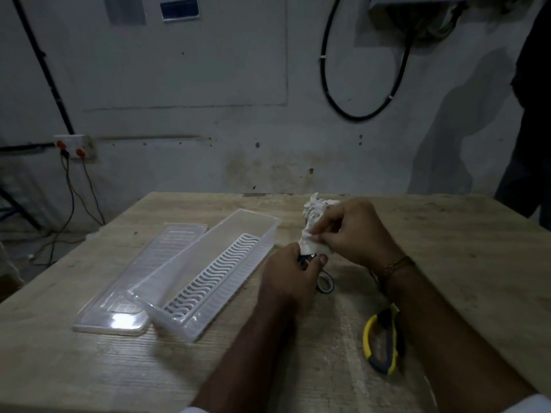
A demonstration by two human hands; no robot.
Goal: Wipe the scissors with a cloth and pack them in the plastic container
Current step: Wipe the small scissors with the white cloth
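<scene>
My left hand (290, 272) grips a pair of scissors (325, 283) by the dark handles; one handle loop shows below my fingers. The blades are hidden inside a crumpled white cloth (313, 228), which my right hand (354, 231) pinches and wraps around them, just above the left hand. The clear plastic container (268, 231) lies open to the left, holding only a white wavy slotted insert (214, 275). Its clear lid (119, 296) rests flat beside it, further left. A second pair of scissors with yellow and dark handles (383, 341) lies on the table under my right forearm.
The wooden table (462, 248) stands against a stained wall. A socket with red plugs (74, 147) and hanging wires sits at the left, off the table. A person in dark clothes (533, 114) stands at the far right edge.
</scene>
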